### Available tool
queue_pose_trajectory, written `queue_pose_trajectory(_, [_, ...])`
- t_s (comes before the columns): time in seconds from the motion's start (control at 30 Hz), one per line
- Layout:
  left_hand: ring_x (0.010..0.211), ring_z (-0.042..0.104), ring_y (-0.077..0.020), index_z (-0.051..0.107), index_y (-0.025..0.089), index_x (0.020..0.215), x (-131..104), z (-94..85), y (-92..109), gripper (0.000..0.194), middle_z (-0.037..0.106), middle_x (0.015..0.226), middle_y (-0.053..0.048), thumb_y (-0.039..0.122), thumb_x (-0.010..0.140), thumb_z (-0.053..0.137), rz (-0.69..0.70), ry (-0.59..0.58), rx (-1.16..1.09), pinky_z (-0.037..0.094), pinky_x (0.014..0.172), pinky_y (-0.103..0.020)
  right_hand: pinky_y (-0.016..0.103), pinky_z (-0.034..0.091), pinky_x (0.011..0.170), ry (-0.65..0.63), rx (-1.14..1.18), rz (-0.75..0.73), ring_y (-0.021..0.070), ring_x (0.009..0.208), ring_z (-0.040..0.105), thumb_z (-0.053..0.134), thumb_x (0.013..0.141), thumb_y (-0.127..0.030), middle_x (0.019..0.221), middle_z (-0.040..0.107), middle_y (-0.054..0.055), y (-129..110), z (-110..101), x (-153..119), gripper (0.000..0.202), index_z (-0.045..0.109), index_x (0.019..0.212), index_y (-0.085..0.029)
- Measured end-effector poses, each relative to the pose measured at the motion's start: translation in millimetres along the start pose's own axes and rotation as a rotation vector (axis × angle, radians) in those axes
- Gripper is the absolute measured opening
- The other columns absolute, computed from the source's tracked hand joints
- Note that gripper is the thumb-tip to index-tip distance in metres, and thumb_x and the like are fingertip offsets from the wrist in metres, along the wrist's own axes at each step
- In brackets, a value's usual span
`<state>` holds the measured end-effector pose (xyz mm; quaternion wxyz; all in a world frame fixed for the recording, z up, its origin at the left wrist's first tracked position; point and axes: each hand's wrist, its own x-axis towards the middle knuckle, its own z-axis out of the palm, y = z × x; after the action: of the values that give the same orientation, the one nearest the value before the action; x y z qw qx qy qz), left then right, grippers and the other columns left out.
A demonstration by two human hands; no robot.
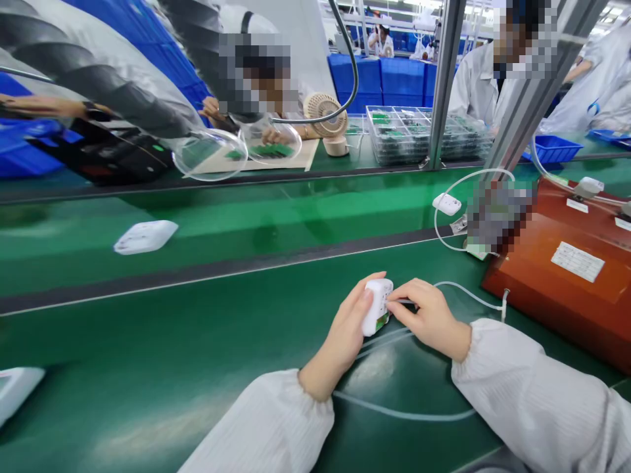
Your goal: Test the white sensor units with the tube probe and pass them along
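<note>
My left hand grips a small white plastic device standing on edge on the green belt. My right hand pinches the end of a thin white cable against the device's right side. The cable runs right to an orange-brown box. A green part shows at the device's lower edge.
Another white device lies on the far belt lane, and a white adapter with a looped cable sits near the box. A white object is at the left edge. Across the line, people work beside clear trays and a small fan.
</note>
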<state>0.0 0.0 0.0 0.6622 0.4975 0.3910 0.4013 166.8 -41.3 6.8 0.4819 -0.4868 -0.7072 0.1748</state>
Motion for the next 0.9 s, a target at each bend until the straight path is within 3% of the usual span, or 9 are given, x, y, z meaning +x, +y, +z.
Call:
queue_pose_trajectory(0.3, [0.094,0.061,-0.0234,0.065,0.018,0.123,-4.1,5.4,9.8,0.062,0.068,0.115,-0.01,0.067,0.084,0.059,0.045,0.008,0.178,0.047,0.079,-0.031,0.03,0.049,0.074,0.026,0.054,-0.032,0.0151,0.075,0.06,0.061,0.093,-0.021,0.077,0.069,0.001,-5.3,-2.8,0.8,0.013,0.065,0.08,-0.021])
queue_pose_trajectory(0.67, [0.093,0.061,-0.023,0.062,0.018,0.128,-4.0,3.3,3.3,0.063,0.067,0.115,-0.01,0.064,0.086,0.059,0.049,0.011,0.089,0.048,0.08,-0.031,0.03,0.049,0.073,0.031,0.029,0.002,0.0151,0.074,0.06,0.059,0.094,-0.023,0.078,0.068,0.002,-6.0,-2.0,0.0,0.015,0.064,0.081,-0.021])
queue_pose_trajectory(0.9, [0.095,0.062,-0.0234,0.063,0.019,0.125,-6.1,5.2,8.3,0.06,0.068,0.117,-0.009,0.065,0.088,0.055,0.083,0.005,0.224,0.048,0.082,-0.031,0.029,0.049,0.074,0.016,0.072,-0.033,0.0147,0.075,0.06,0.059,0.094,-0.022,0.079,0.067,0.001,-6.2,-3.1,0.4,0.013,0.064,0.082,-0.021])
